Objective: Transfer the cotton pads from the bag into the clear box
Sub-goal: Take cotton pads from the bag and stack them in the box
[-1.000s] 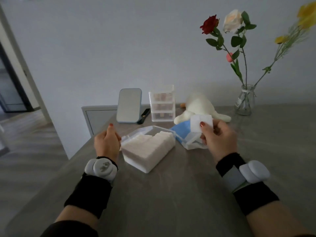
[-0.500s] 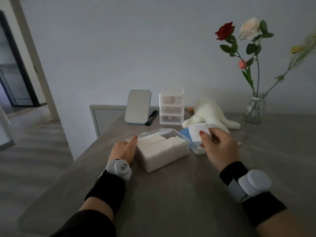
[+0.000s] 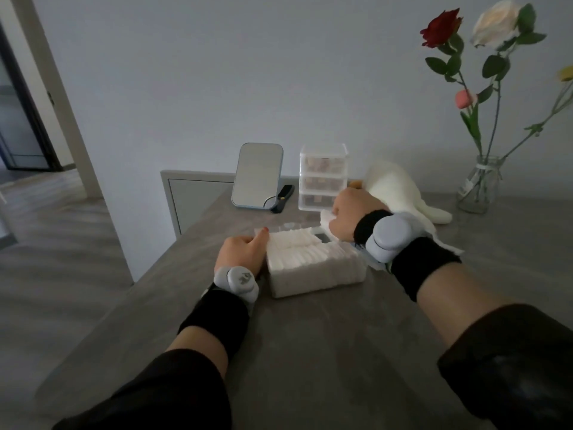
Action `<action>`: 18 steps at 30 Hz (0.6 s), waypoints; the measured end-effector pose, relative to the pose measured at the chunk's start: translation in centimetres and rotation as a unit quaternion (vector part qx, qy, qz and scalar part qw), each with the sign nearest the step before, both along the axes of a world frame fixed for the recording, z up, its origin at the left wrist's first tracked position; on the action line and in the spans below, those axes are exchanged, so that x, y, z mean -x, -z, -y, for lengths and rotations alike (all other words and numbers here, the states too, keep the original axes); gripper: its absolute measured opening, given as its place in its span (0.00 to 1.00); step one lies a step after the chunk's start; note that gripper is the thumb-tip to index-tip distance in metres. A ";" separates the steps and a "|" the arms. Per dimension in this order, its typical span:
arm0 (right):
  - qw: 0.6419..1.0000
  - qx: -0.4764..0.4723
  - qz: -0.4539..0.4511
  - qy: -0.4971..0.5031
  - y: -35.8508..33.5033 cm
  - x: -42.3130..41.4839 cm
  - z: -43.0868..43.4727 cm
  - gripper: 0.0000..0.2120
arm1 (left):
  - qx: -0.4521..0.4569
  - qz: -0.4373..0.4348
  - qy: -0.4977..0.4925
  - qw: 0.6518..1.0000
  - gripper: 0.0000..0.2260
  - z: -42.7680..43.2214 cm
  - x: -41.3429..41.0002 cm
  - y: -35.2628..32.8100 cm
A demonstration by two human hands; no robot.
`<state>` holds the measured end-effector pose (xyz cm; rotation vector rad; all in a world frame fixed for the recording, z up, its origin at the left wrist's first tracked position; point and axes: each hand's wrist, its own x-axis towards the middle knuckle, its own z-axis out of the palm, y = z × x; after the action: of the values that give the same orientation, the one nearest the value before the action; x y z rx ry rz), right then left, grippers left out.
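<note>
Dozens of cotton pads [image 3: 310,256] stand on edge in tight rows inside the clear box [image 3: 316,282], which sits on the grey table [image 3: 310,352] between a person's two wrists. The pads look feather-light, soft and easily creased. They are best pinched by a corner or by the two flat faces, and slid in edgeways rather than pushed, since a squeeze would probably crumple them and a careless nudge could tip their neighbours.

The box appears nearly full, with one dark slot [image 3: 322,238] open at its far right corner. Just above and beside that gap the right hand [image 3: 347,214] pinches a single pad [image 3: 325,218] at its fingertips, seemingly ready to drop it in.

The left hand [image 3: 240,252] rests against the box's left wall, its forefinger stretched along the far corner as if to steady it. The two hands are apart, one on each side of the box.

The bag [image 3: 449,248] lies mostly hidden under the right wrist, so what remains inside cannot be told.

Behind, against the wall, stand a small mirror [image 3: 257,176] and a stack of clear drawers [image 3: 322,178] with brownish contents too blurred to name. A white plush toy [image 3: 400,189] lies beside them, and a glass vase [image 3: 479,186] further right holds roses [image 3: 441,27].
</note>
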<state>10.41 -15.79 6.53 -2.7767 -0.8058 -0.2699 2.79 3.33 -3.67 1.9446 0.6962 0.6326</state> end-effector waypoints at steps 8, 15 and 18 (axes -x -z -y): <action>0.987 0.125 0.106 0.004 0.6 -0.6 -1.6 0.12 | -0.011 0.007 0.029 1.000 0.24 -0.1 0.1 0.5; 0.995 0.097 0.003 0.013 2.2 -1.9 -3.2 0.20 | -0.034 0.015 0.032 0.999 0.25 0.0 0.2 0.4; 0.997 0.074 -0.003 0.005 2.5 -1.7 -3.2 0.21 | -0.040 0.012 0.030 0.999 0.25 0.0 0.1 0.4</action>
<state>12.15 -12.63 3.98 -2.9173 -0.8438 -0.2101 2.66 3.29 -4.09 2.0203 0.6036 0.6547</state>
